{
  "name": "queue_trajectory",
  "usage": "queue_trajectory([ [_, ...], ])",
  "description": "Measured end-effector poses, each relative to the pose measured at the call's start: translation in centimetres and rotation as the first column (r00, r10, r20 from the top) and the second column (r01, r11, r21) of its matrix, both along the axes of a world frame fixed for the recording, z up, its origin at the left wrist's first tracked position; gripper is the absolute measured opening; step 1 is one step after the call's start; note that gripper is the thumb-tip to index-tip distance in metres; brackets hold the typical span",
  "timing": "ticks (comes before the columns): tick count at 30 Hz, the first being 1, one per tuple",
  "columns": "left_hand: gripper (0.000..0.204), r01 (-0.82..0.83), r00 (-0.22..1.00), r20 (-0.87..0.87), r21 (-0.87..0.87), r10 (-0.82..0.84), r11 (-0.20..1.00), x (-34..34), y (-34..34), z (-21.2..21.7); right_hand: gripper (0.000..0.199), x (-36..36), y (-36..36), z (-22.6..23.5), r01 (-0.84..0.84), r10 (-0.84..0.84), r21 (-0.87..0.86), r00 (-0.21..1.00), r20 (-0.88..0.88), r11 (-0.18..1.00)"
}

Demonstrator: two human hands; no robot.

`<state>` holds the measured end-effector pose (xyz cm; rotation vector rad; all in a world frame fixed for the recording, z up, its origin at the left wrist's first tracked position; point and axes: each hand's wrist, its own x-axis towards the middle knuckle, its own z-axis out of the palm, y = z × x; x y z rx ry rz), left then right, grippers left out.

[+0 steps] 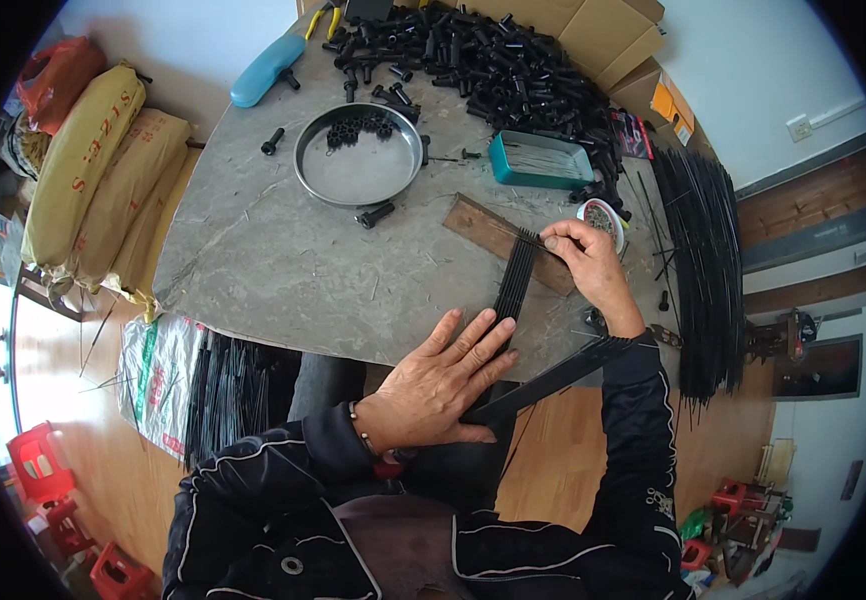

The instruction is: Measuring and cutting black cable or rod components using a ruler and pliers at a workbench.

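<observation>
My left hand (435,385) lies flat, fingers spread, pressing down on the near part of a row of thin black rods (518,275). The rods lie side by side, their far ends on a worn wooden board (480,222). At those far ends my right hand (593,268) is closed, thumb and forefinger pinched together; what sits between the fingertips is too small to make out. A further band of black rods (543,380) slants from under my left hand to my right wrist. Just beyond my right hand stands a small round tub (601,213) of tiny pieces.
A round metal tray (358,180) holds small black rings. Behind it, black plastic fittings (473,55) are heaped, near a teal box (540,160) of thin pins. Long black rods (698,270) hang along the table's right edge. A blue case (268,70) lies far left; filled sacks (83,170) stand beyond.
</observation>
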<state>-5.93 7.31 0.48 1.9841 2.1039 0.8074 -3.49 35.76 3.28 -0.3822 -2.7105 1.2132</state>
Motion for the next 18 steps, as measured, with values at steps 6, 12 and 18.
queue_trajectory([
  [6, 0.094, -0.006, 1.0, -0.012, -0.012, 0.006, 1.0, -0.02, -0.07, 0.0, 0.014, -0.2, -0.05, -0.21, 0.002, -0.002, 0.002, 1.0, -0.004, 1.0],
  [12, 0.094, 0.0, 1.0, 0.002, -0.007, 0.0, 1.0, -0.03, -0.01, -0.12, 0.015, -0.53, -0.7, -0.1, 0.028, -0.028, 0.015, 1.0, -0.012, 0.999],
  [18, 0.094, -0.009, 1.0, -0.002, -0.002, 0.009, 1.0, 0.0, -0.07, -0.1, 0.016, -0.3, -0.6, 0.05, 0.101, -0.104, 0.101, 0.994, 0.022, 0.99],
])
